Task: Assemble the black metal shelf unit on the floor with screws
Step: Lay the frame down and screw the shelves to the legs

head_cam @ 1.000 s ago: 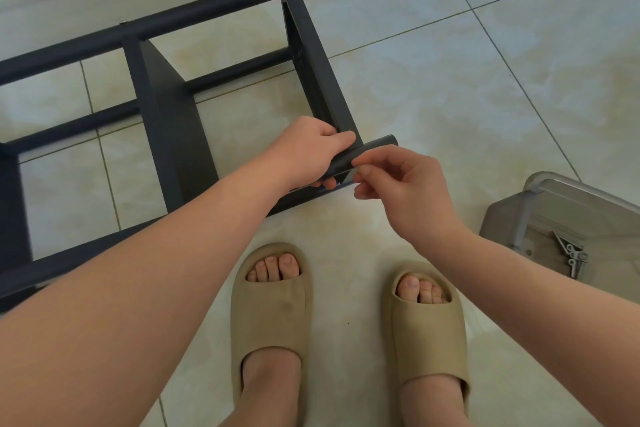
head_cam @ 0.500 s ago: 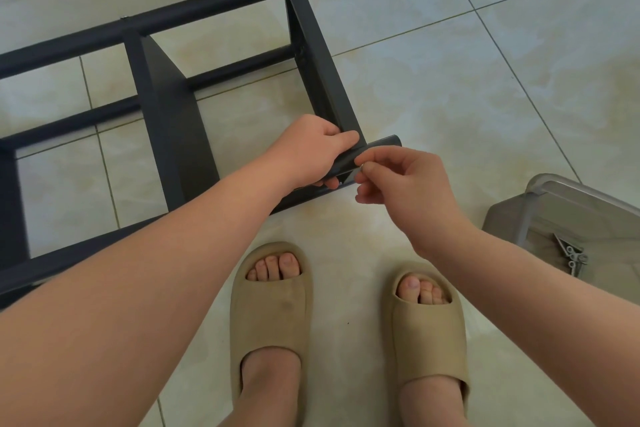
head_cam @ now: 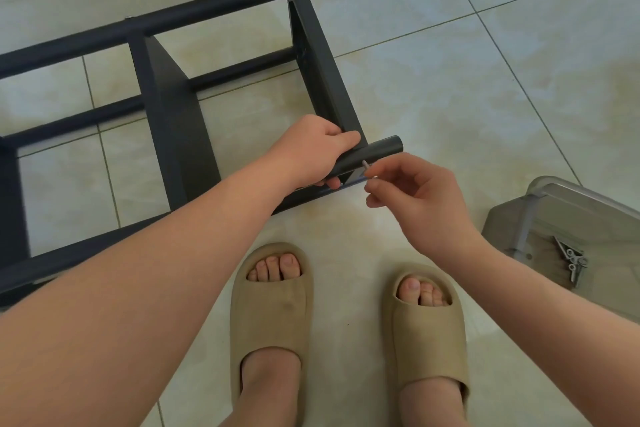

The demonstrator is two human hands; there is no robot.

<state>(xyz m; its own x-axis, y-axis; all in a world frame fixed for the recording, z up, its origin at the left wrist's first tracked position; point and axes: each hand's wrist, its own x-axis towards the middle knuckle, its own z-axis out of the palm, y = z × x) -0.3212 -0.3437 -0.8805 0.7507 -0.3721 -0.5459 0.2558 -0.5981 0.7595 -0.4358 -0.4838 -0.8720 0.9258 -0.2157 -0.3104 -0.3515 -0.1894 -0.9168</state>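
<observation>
– At the near tube's (head_cam: 384, 149) right end, where's the screw (head_cam: 366, 168)?
– Pinched in the right hand's (head_cam: 419, 198) thumb and forefinger, shaft pointing up-left, tip seemingly touching the tube's side.
– And the left hand (head_cam: 311, 152)?
– Wrapped round that tube just beside it, steadying the shelf unit (head_cam: 176, 121) on the floor (head_cam: 450, 62).

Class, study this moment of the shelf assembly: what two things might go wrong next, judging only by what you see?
1. The small silver screw is merely pinched by the right hand; it may slip and drop onto the tiled floor.
2. Only the left hand steadies the black round metal tube; if it turns, the screw may bind.
</observation>
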